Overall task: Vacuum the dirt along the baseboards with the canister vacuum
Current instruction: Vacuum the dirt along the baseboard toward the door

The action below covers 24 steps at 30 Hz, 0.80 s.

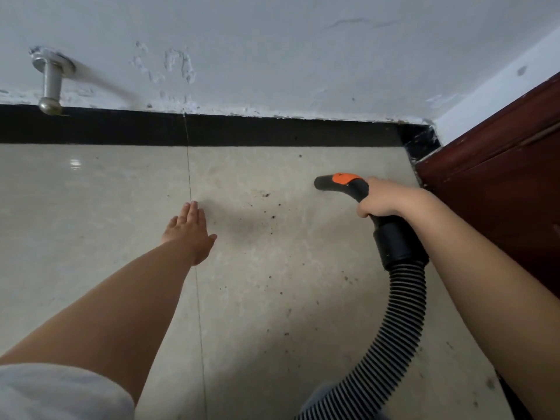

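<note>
Floor [91, 207] first: pale tile, and it's far from clean. Dirt specks [266, 195] are scattered mid-tile and trail down toward you on the right side, so most of the job looks left. Black baseboard [272, 131] runs along the wall; the strip of floor right under it looks mostly bare apart from a speck or two, but the corner by the dark wood door [500, 177] looks grimy. Vacuum hose [400, 313] curls up from the bottom edge; the canister itself is out of view. Your right hand [385, 198] grips the handle, fingers wrapped round it, with the open nozzle end [321, 183] pointing left, near the specks but not on them. Your left hand [189, 231] is flat, fingers straight, holding nothing, hovering over or resting on the tile, can't tell which. Judgement: early stage, specks and corner still to do.
</note>
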Available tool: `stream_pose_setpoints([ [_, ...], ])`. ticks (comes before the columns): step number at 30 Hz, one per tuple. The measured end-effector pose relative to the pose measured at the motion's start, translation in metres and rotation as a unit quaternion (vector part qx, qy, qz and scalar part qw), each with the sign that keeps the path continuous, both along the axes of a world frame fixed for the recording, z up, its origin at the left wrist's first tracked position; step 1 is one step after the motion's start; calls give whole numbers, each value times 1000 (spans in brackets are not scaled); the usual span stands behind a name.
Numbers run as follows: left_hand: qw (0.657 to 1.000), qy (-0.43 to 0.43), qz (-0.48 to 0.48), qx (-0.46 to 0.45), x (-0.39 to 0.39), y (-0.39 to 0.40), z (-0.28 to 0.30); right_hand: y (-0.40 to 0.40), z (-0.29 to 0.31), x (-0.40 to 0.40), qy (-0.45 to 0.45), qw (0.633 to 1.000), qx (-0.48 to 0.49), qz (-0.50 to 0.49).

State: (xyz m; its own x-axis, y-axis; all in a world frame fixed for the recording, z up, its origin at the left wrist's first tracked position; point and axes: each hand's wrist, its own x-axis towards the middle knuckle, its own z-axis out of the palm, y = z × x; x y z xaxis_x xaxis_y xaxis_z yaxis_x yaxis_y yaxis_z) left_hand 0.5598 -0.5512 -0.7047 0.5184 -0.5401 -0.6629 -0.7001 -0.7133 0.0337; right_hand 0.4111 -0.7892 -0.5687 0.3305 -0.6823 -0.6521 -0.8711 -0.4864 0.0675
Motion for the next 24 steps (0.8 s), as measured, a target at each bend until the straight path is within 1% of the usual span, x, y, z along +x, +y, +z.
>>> stream_pose_setpoints([
  [2, 1000, -1, -3, -2, -2, 0, 0, -6, 0, -6, -7, 1000, 15, -21],
  [5, 1000, -1, -5, 1, -4, 2, 1, 1, -1, -8, -16, 999, 27, -16],
  [11, 1000, -4, -1, -4, -2, 2, 3, 35, -1, 9, -25, 996, 53, 62],
  [16, 1000, -6, 3, -2, -1, 6, 5, 56, 3, 24, -12, 990, 64, 123],
  [24, 1000, -5, 4, 2, 5, 8, 7, 81, 4, 43, 13, 980, 48, 193],
])
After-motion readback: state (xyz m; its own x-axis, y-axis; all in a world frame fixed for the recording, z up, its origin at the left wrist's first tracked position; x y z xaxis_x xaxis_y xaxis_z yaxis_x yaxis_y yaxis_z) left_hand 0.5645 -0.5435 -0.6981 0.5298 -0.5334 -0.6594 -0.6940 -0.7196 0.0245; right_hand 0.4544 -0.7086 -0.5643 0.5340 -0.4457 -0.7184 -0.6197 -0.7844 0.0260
